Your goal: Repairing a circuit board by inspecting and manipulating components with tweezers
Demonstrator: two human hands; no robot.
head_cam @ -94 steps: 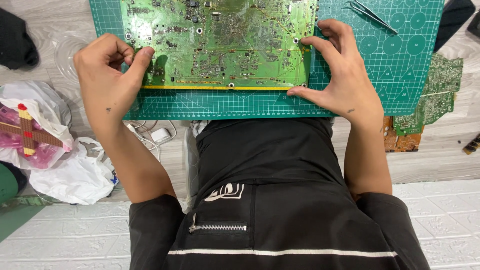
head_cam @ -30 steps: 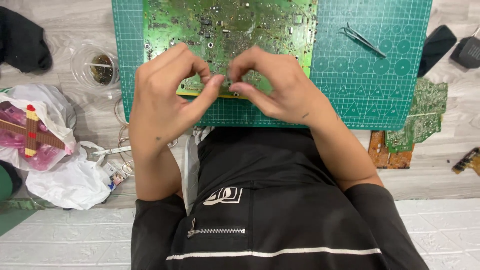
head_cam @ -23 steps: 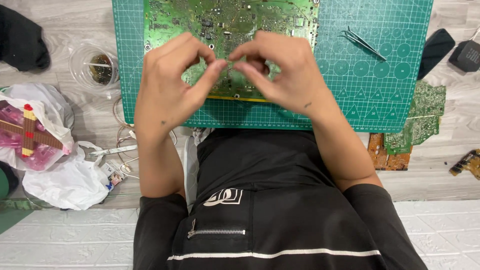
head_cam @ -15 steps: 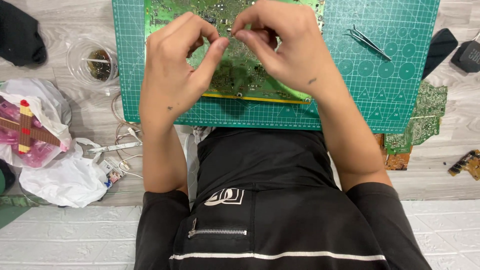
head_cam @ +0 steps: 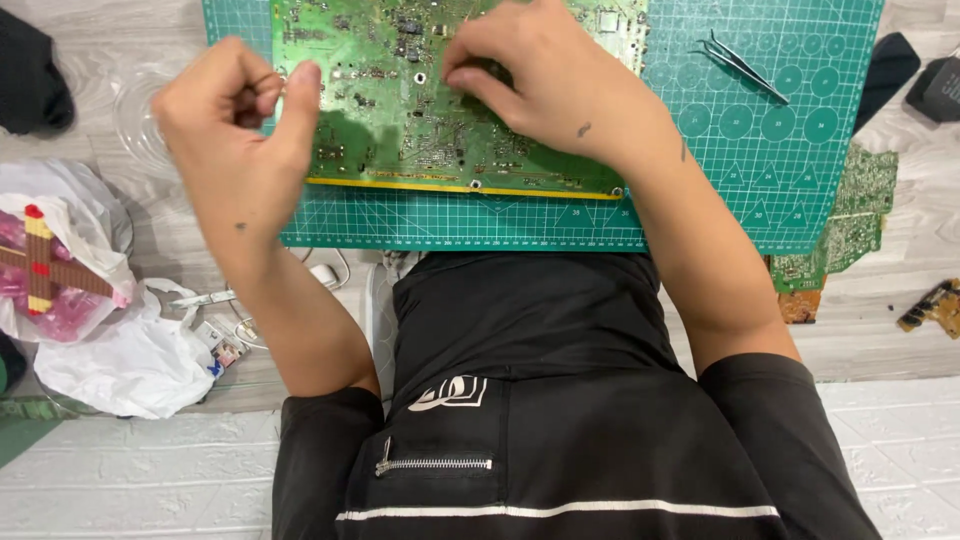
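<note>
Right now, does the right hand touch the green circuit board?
Touching. The head view shows the right hand with its fingertips pressed down on the green circuit board, no gap visible between them.

Pale wood-grain table (head_cam: 150, 40), green cutting mat (head_cam: 700, 200) flat across it. White plastic bags (head_cam: 120, 350) at left, dark cloth (head_cam: 30, 80) up in the corner, circuit-board scraps (head_cam: 850, 220) at right.
</note>
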